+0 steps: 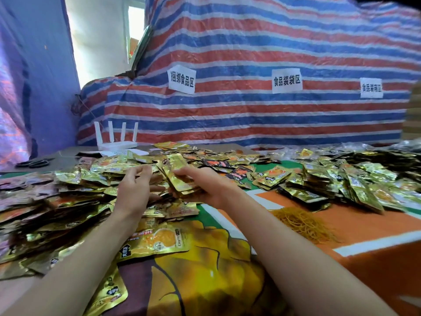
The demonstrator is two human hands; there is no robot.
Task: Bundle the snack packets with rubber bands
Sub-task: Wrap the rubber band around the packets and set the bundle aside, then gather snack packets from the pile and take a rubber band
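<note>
Snack packets (180,179): gathering step, small gold stack clamped in right grip (205,188) over the loose heap (68,201) on worktop (341,226), left grip (134,185) loosely curled, empty; next needs one of the rubber bands (300,222) nearby; counts one held stack, one band pile, loose packets uncountable.

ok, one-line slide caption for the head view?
Right hand grips a stack of gold snack packets; left hand hovers alongside, rubber bands heaped nearby.

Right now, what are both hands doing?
Left hand: fingers curled over the loose packets; grip cannot be told.
Right hand: holding a stack of gold packets.
</note>
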